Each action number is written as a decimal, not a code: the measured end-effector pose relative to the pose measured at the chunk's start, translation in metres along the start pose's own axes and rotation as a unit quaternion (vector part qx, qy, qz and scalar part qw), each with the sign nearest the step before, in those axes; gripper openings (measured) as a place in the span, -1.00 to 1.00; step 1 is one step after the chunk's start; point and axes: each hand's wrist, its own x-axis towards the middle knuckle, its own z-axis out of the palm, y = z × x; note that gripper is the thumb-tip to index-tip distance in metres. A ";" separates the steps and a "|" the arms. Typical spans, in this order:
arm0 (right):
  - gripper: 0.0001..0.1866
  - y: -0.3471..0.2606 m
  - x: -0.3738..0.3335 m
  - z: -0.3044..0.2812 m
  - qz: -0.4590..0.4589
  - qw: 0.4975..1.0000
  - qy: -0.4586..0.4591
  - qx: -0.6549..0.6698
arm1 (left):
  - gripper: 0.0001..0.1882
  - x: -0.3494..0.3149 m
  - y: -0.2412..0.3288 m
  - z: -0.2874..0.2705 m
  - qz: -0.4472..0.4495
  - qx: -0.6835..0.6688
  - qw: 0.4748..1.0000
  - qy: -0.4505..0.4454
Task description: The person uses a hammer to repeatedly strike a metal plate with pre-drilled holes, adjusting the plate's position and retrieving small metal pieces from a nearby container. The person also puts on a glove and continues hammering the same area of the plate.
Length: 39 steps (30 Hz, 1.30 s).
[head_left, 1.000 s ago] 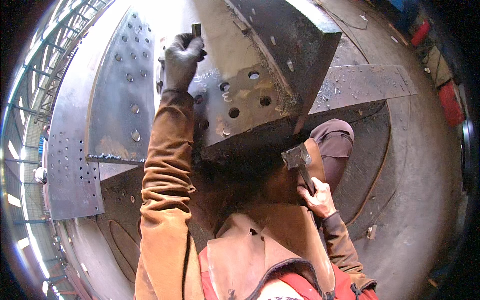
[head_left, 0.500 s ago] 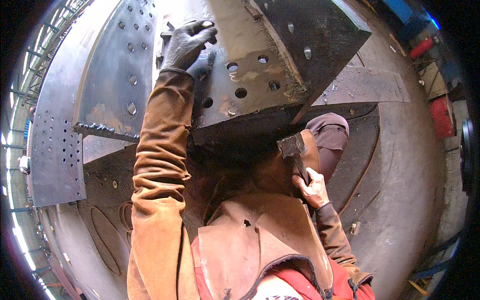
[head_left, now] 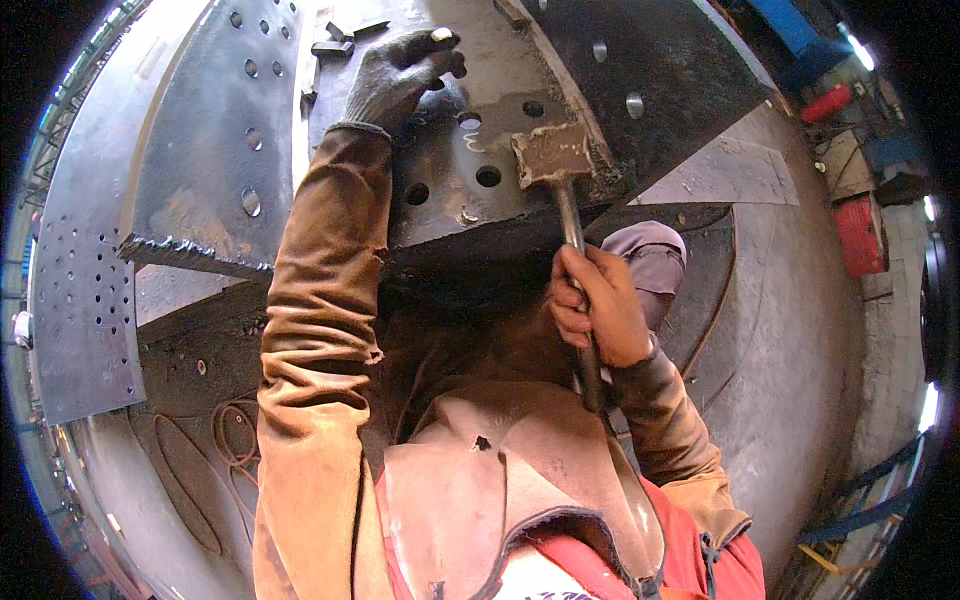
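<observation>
My right hand [head_left: 608,305], ungloved, is wrapped round the metal handle of a hammer [head_left: 553,157]. The hammer's worn, blocky head is raised and overlaps the lower right part of a drilled steel plate [head_left: 450,215] in view. At the plate's upper left is my left hand [head_left: 398,82], in a grey glove with one pale fingertip showing. Its fingers are curled in, and whatever they may hold is hidden. Several round holes lie below and right of this glove. Small dark metal pieces [head_left: 335,42] rest beside it.
Upright steel plates with holes flank the work, one on the left [head_left: 205,150] and one on the right [head_left: 670,90]. A perforated plate [head_left: 85,310] stands farther left. Cables [head_left: 232,440] lie on the floor. A red cylinder [head_left: 826,103] is at the far right.
My right hand has lifted the hammer up from near my knee, toward the plate. My left hand stays over the plate, appearing slightly farther right and up as the view shifts.
</observation>
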 end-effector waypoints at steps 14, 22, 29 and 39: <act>-0.66 0.014 0.013 0.014 -0.002 0.996 0.009 0.093 | -0.62 -0.005 -0.004 -0.003 -0.034 0.004 0.999 -0.027; -0.64 0.018 0.016 0.011 0.005 0.994 -0.002 0.108 | -0.64 -0.007 -0.003 -0.007 -0.031 0.020 0.999 -0.031; -0.66 0.018 0.014 0.013 -0.010 0.998 0.046 0.028 | -0.65 -0.003 -0.005 0.000 -0.024 0.043 0.998 -0.036; -0.70 -0.047 0.038 0.037 -0.291 0.900 0.069 -0.317 | -0.67 -0.019 0.026 -0.003 -0.016 0.154 0.988 -0.027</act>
